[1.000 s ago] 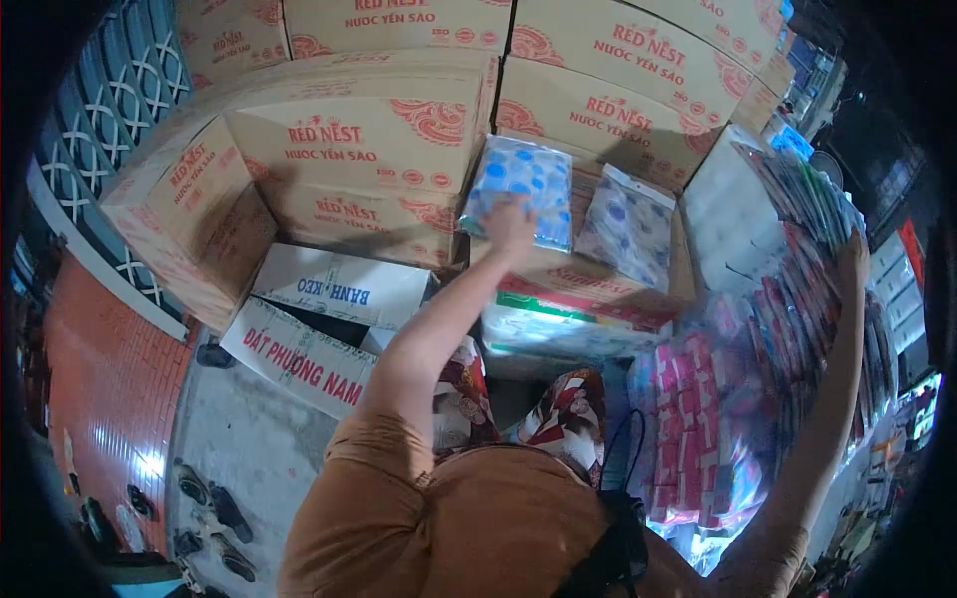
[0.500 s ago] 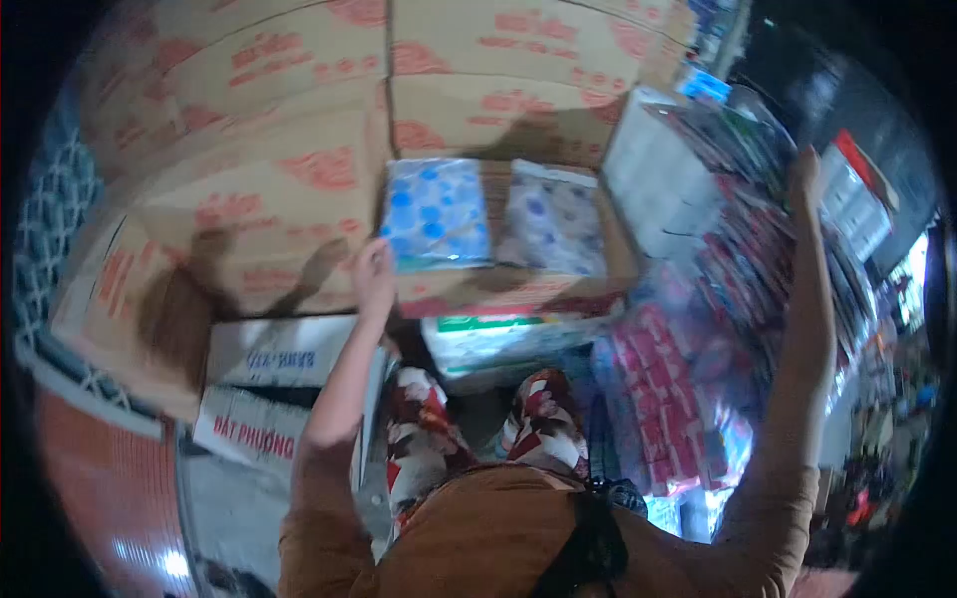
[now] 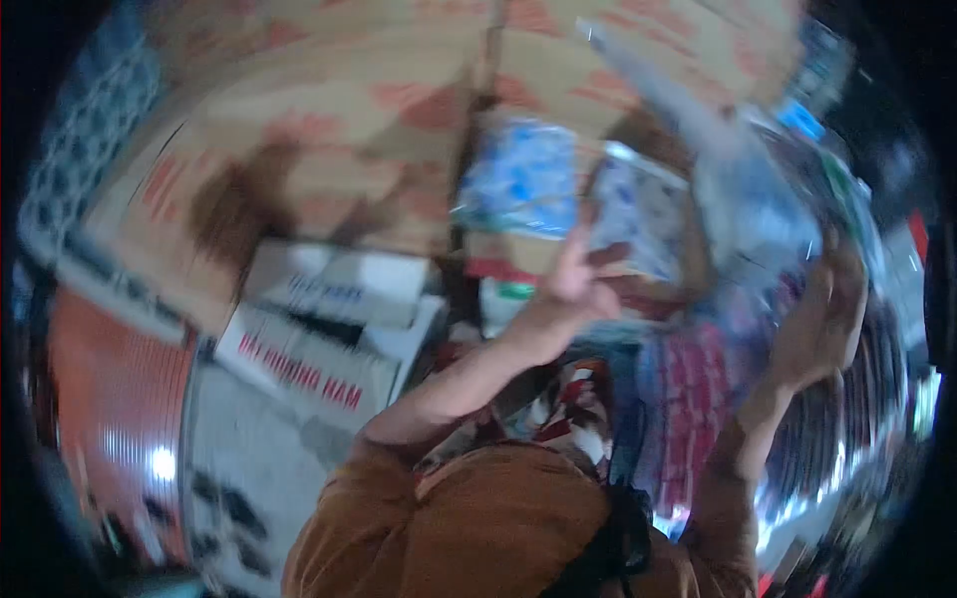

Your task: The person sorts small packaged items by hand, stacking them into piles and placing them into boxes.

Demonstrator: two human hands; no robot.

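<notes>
My left hand is over the front edge of the open carton, fingers apart and holding nothing. Just beyond its fingertips lies a blue-dotted packet in clear plastic, with a grey-white patterned packet to its right. On the right side, my right hand is closed at the lower end of a bluish plastic-wrapped packet. Motion smears this packet; its far end points up and left over the carton. The exact grip is hard to see.
Large brown cartons with red print line the back and left. White printed boxes stand at the lower left. Stacked pink packets and a row of dark packets are on the right. An orange ribbed surface lies far left.
My left hand has moved right, from the carton's left side to the packets. My right hand has come down from the stack with a plastic-wrapped packet. The view has turned.
</notes>
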